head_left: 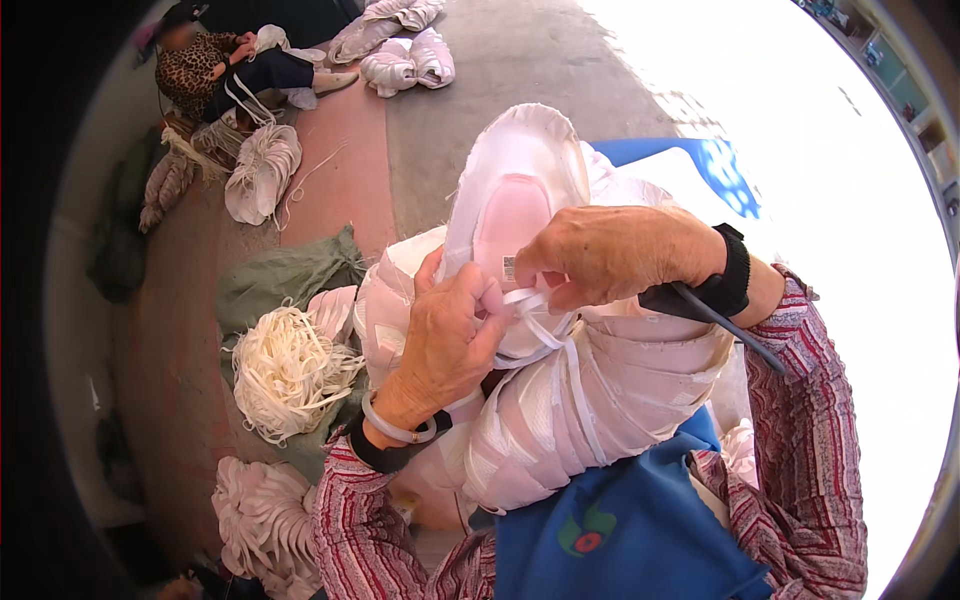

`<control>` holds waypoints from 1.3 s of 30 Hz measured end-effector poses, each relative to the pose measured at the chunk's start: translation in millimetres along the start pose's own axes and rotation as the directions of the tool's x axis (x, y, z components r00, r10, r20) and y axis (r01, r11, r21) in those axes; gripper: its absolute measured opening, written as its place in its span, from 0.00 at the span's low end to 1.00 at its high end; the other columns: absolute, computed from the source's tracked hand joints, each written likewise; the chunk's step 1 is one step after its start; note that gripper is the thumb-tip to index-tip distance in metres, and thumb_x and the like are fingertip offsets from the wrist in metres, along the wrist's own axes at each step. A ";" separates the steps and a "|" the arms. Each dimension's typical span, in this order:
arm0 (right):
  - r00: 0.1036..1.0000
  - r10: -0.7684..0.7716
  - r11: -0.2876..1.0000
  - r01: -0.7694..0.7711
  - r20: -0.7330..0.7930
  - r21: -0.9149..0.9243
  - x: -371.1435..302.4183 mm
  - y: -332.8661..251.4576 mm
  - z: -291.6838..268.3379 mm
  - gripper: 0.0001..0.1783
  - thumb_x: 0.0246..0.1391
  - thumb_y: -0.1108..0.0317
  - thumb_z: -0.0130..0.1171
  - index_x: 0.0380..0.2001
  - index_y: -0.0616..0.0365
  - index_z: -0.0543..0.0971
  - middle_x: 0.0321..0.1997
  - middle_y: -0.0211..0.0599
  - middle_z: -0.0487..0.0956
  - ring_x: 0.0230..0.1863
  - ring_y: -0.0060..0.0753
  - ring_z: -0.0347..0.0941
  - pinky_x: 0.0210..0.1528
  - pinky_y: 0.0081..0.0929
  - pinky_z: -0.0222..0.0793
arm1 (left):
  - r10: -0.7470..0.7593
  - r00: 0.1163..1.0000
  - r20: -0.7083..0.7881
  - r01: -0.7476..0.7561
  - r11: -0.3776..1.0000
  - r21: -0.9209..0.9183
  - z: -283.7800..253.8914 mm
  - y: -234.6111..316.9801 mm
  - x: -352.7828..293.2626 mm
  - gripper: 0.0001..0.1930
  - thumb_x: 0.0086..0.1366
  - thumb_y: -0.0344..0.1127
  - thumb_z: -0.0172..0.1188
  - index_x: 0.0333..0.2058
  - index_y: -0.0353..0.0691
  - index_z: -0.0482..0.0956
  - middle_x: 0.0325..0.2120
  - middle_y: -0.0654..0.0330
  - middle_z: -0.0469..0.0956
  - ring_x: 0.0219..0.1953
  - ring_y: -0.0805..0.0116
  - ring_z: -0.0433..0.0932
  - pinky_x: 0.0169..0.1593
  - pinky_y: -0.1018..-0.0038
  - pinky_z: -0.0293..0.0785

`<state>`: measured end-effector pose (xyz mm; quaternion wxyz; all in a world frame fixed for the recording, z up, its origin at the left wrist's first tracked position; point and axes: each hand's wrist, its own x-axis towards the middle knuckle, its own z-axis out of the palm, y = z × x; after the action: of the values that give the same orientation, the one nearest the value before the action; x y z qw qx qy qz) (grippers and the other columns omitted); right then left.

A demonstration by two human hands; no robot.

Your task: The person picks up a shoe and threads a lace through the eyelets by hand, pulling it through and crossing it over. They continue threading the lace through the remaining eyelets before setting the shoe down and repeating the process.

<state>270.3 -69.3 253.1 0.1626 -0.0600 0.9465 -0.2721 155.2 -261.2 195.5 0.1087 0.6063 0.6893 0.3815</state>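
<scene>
A white shoe upper (465, 235) with a pink patch inside lies in front of me, at the end of a long nested row of white-and-pink uppers (600, 385) across my lap. My left hand (450, 325) is closed at its near edge, thumb and forefinger pinching a white shoelace (540, 328). From the right, my right hand (615, 258) bends over the upper, fingertips closed on the same lace near its loop. Part of the lace trails down over the row. A dark band with a thin grey rod (725, 325) is strapped at my right wrist.
To the left, a tangled heap of cream laces (292, 375) rests on a green sack (290, 275). Stacked uppers (265, 525) lie at lower left. Another person (215, 75) sits at upper left among bundles of uppers (263, 172). A blue apron (620, 530) covers my lap.
</scene>
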 end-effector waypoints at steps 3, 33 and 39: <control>0.999 -0.046 0.999 0.045 0.011 0.021 -2.4 4.7 -11.6 0.09 0.48 0.70 0.59 0.30 0.66 0.80 0.24 0.49 0.78 0.28 0.46 0.75 0.34 0.38 0.70 | -0.062 0.997 0.037 0.063 0.997 -0.034 -0.3 -0.6 -0.2 0.09 0.60 0.28 0.62 0.32 0.41 0.69 0.24 0.63 0.77 0.32 0.60 0.69 0.63 0.59 0.53; 0.982 0.106 0.991 -0.116 -0.159 -0.060 -15.9 -7.2 20.6 0.21 0.49 0.57 0.64 0.27 0.71 0.80 0.26 0.55 0.79 0.33 0.55 0.79 0.37 0.41 0.74 | -0.014 0.994 0.106 0.007 0.997 0.071 16.3 -15.7 20.4 0.11 0.57 0.38 0.65 0.23 0.39 0.77 0.15 0.61 0.71 0.22 0.63 0.70 0.63 0.55 0.53; 0.975 0.088 0.996 -0.087 -0.205 0.012 -4.6 5.7 27.5 0.15 0.49 0.64 0.61 0.28 0.70 0.80 0.24 0.54 0.79 0.31 0.54 0.78 0.36 0.42 0.72 | -0.042 0.989 0.139 0.026 0.993 0.112 14.5 -13.2 24.5 0.09 0.57 0.38 0.64 0.26 0.38 0.81 0.17 0.56 0.75 0.23 0.58 0.75 0.63 0.54 0.55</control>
<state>283.9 -77.2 229.4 0.0759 0.0105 0.9596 -0.2708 148.2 -232.6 184.6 0.1300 0.6250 0.7101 0.2971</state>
